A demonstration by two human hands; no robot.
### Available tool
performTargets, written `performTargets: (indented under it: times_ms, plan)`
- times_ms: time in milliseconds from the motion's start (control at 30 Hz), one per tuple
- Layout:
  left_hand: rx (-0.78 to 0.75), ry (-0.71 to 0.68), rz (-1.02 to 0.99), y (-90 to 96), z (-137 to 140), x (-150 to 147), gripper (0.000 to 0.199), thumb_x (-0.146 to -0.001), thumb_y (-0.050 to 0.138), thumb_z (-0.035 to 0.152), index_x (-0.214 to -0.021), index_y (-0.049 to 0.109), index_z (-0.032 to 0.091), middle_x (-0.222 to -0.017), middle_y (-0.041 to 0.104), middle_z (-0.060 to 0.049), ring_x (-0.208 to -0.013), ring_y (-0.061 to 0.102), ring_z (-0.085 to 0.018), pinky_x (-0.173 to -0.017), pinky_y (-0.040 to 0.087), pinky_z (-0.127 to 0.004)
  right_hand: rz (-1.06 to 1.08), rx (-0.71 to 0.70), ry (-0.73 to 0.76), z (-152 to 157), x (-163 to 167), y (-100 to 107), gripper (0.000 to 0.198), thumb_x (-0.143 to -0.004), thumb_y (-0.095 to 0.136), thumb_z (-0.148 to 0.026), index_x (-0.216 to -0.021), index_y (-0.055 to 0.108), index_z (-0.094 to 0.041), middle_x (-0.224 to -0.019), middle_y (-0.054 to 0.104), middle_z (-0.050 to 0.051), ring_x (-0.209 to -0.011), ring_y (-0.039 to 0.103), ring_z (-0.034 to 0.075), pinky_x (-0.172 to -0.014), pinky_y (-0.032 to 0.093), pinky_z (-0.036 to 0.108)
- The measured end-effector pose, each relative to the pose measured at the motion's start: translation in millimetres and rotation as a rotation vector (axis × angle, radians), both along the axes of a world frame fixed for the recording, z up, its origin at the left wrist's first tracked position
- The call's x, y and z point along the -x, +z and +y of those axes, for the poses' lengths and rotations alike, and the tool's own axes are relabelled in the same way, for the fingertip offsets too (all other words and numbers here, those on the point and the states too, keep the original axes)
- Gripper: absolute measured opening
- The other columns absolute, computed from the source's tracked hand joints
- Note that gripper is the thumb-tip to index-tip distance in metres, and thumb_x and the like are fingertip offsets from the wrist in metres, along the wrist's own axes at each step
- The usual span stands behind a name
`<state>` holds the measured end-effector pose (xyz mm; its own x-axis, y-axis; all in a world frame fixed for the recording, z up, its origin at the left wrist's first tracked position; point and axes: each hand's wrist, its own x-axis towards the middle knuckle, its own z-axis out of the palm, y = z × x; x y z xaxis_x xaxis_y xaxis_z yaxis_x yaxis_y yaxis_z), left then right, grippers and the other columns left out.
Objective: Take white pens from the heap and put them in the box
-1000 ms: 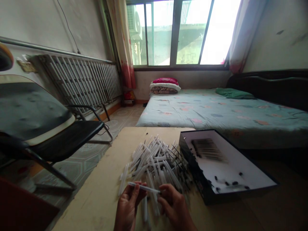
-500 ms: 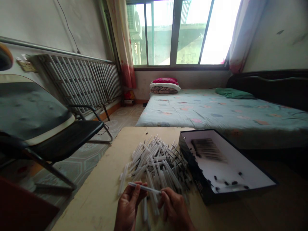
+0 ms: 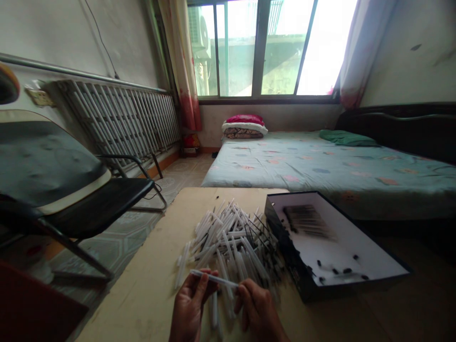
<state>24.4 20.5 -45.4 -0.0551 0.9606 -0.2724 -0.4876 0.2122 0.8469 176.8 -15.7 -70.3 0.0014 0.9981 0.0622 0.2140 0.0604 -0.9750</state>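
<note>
A pale pen barrel (image 3: 213, 278) lies level between my two hands near the table's front edge. My left hand (image 3: 188, 306) pinches its left end between thumb and fingers. My right hand (image 3: 257, 308) grips its right end with the fingers curled. Just beyond my hands lies a heap of several white pen barrels and thin dark refills (image 3: 230, 237) on the tan table (image 3: 156, 285). To the right of the heap stands a shallow black box with a white floor (image 3: 356, 266), holding a row of dark refills (image 3: 308, 221) and several small black caps.
A black folding chair (image 3: 89, 209) with a grey cushion stands at the left of the table, in front of a radiator (image 3: 121, 118). A bed (image 3: 320, 166) with a patterned sheet and folded bedding lies behind the table, under the window.
My right hand has slipped slightly down and toward me along the barrel. The left hand and the barrel have stayed almost still.
</note>
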Motion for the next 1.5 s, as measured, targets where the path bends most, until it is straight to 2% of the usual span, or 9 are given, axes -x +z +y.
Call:
performTargets:
  times_ms: [167,333,500,667,867,1033,1200,1400,1500]
  plan:
    - [-0.004,0.003,-0.005,-0.9,0.3,0.2,0.024,-0.06,0.076,0.027,-0.078,0.066,0.015,-0.077,0.073,-0.004,-0.078,0.068,-0.023,-0.07,0.054,-0.028,0.062,0.003,-0.021,1.1,0.1,0.1,0.041,-0.083,0.042,-0.055,-0.089,0.051,-0.016,-0.064,0.063,0.001,-0.038,0.054,0.008,-0.035,0.038,0.015]
    - [-0.001,-0.002,0.011,2.3,-0.4,0.1,0.025,-0.06,0.076,0.028,-0.079,0.066,0.015,-0.078,0.073,-0.004,-0.08,0.068,-0.023,-0.07,0.055,-0.028,0.081,0.056,0.005,0.8,0.6,-3.7,0.046,-0.087,0.031,-0.055,-0.074,0.05,-0.016,-0.06,0.063,0.002,-0.032,0.05,0.005,-0.028,0.029,0.012]
    - [-0.021,-0.007,0.021,3.1,-0.4,0.1,0.024,-0.062,0.074,0.029,-0.08,0.065,0.015,-0.078,0.073,-0.004,-0.08,0.068,-0.023,-0.07,0.054,-0.028,0.144,0.027,-0.004,1.0,1.0,-1.0,0.041,-0.08,0.047,-0.056,-0.086,0.051,-0.016,-0.066,0.063,0.002,-0.039,0.055,0.008,-0.035,0.039,0.015]
    - [0.008,-0.001,0.007,3.5,-0.8,-0.3,0.026,-0.059,0.076,0.027,-0.079,0.065,0.015,-0.077,0.073,-0.005,-0.081,0.068,-0.024,-0.07,0.055,-0.028,0.157,0.063,0.015,2.1,2.4,-3.7,0.046,-0.086,0.032,-0.057,-0.077,0.051,-0.015,-0.063,0.064,0.003,-0.034,0.054,0.007,-0.029,0.032,0.013]
    - [-0.003,0.002,0.019,3.7,-0.1,-0.9,0.025,-0.059,0.076,0.028,-0.078,0.066,0.015,-0.077,0.073,-0.005,-0.08,0.068,-0.025,-0.07,0.055,-0.03,0.198,0.037,-0.014,3.0,3.0,-1.1,0.045,-0.077,0.049,-0.061,-0.085,0.05,-0.017,-0.071,0.065,0.003,-0.042,0.059,0.01,-0.035,0.04,0.017]
    - [-0.019,-0.005,0.033,2.6,1.4,0.2,0.025,-0.06,0.076,0.027,-0.08,0.066,0.015,-0.077,0.073,-0.005,-0.082,0.068,-0.025,-0.071,0.055,-0.032,0.182,0.073,0.0,1.9,3.3,-4.1,0.049,-0.085,0.032,-0.059,-0.075,0.05,-0.015,-0.062,0.065,0.004,-0.033,0.054,0.007,-0.029,0.033,0.014]
    - [-0.023,-0.015,0.048,0.3,1.3,0.0,0.023,-0.064,0.073,0.028,-0.08,0.065,0.015,-0.078,0.073,-0.004,-0.08,0.068,-0.023,-0.07,0.055,-0.029,0.229,0.02,-0.015,4.5,0.9,-4.9,0.039,-0.077,0.053,-0.055,-0.083,0.048,-0.017,-0.068,0.064,0.002,-0.043,0.059,0.01,-0.038,0.043,0.018]
    - [-0.019,-0.011,0.047,-0.5,1.4,-1.3,0.023,-0.064,0.073,0.028,-0.081,0.064,0.015,-0.079,0.073,-0.004,-0.079,0.068,-0.022,-0.07,0.054,-0.028,0.244,0.076,0.012,4.1,0.3,-5.2,0.043,-0.086,0.036,-0.055,-0.079,0.051,-0.015,-0.067,0.064,0.003,-0.035,0.054,0.007,-0.031,0.036,0.015]
    - [-0.022,-0.004,0.045,-1.8,2.2,-0.8,0.024,-0.064,0.073,0.028,-0.081,0.064,0.015,-0.079,0.073,-0.005,-0.079,0.068,-0.023,-0.07,0.054,-0.029,0.251,0.053,0.005,4.0,-0.3,-5.9,0.036,-0.083,0.047,-0.052,-0.079,0.048,-0.016,-0.071,0.065,0.004,-0.04,0.056,0.008,-0.035,0.039,0.015]
